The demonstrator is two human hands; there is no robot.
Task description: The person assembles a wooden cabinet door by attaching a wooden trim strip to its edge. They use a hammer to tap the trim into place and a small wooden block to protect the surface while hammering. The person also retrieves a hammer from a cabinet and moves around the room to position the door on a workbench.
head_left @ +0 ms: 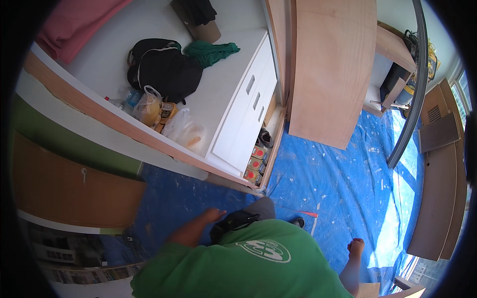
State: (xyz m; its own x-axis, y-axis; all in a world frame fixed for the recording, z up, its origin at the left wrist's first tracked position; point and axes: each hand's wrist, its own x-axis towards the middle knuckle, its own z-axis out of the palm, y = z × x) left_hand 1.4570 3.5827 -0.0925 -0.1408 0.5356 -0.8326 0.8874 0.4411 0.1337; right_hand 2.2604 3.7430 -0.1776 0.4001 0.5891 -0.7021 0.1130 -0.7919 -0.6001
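Note:
My left hand [213,214] is held out low in front of my body, beside a black waist pouch [232,224] at my hip. Its fingers look loosely stretched, and I see nothing in them. Off to my right, above the blue floor sheet [343,198], my right hand [355,246] is curled into a fist. No object shows in that fist. Ahead stands a white drawer unit [247,107] inside a wooden frame, apart from both hands.
A black backpack [164,69], green cloth [211,52] and plastic bags [149,107] lie on the white surface. Shoes [266,138] and several packages [256,165] sit beside the drawers. A large wooden panel [330,69] stands ahead; a long dark rail [420,84] leans at right.

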